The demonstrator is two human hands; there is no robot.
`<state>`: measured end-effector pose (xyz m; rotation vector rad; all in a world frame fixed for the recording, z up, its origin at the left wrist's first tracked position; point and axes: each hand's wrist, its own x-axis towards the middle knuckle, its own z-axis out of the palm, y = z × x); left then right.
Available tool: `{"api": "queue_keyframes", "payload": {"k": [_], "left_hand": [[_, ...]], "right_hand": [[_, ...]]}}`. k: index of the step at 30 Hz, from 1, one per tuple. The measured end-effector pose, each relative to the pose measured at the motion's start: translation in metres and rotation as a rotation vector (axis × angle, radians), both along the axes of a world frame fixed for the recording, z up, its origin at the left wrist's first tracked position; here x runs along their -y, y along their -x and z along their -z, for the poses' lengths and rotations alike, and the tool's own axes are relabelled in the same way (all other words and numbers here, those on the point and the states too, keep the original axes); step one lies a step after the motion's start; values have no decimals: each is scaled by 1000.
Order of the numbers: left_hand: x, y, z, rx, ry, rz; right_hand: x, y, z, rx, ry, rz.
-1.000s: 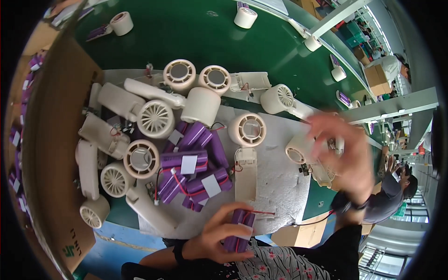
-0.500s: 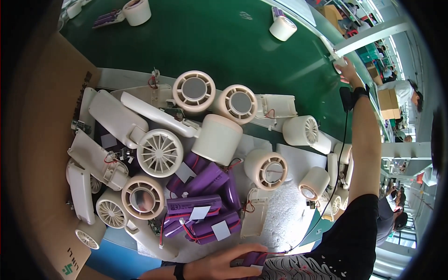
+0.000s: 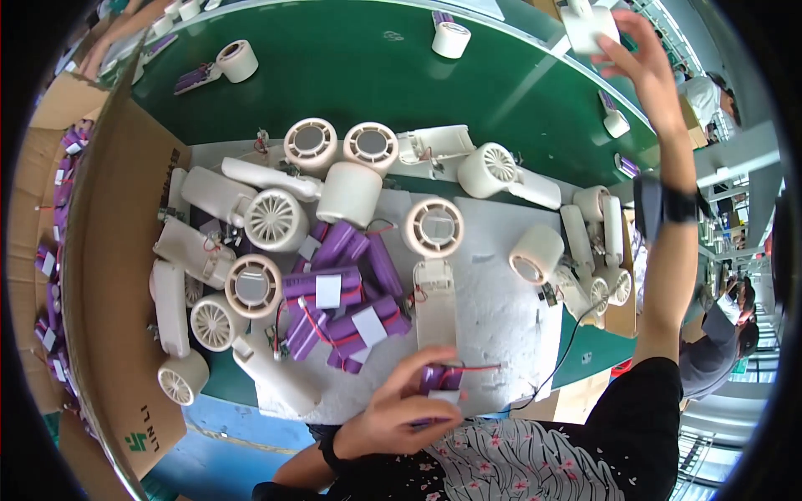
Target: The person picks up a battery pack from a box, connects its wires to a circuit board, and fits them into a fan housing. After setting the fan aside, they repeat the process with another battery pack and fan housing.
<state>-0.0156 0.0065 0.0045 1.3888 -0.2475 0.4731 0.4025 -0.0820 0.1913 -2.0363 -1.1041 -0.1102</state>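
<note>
Purple battery pack with a red wire (image 3: 439, 379): held above the near edge of the pale grey foam sheet (image 3: 510, 334).
Left hand (image 3: 386, 420): fingers curled round that pack, gripping it.
Right hand (image 3: 650, 68): raised by the far right edge of the long green tabletop (image 3: 359, 75), pinching a white, squarish plastic piece (image 3: 588, 32).
Sheet's left half: heaped purple packs with white patches (image 3: 322, 285), off-white round-headed plastic fan bodies (image 3: 276, 220) crowding around.
Tabletop's left edge: brown cardboard box (image 3: 134, 250).
</note>
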Motion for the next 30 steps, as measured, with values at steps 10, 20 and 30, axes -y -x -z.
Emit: {"api": "queue_keyframes", "payload": {"k": [10, 20, 30], "left_hand": [[5, 13, 15, 17, 391, 27], [16, 2, 8, 133, -198, -384], [77, -22, -42, 197, -652, -437]], "right_hand": [[89, 209, 32, -333, 424, -420], [94, 267, 89, 101, 421, -422], [132, 325, 118, -1063, -268, -35]]}}
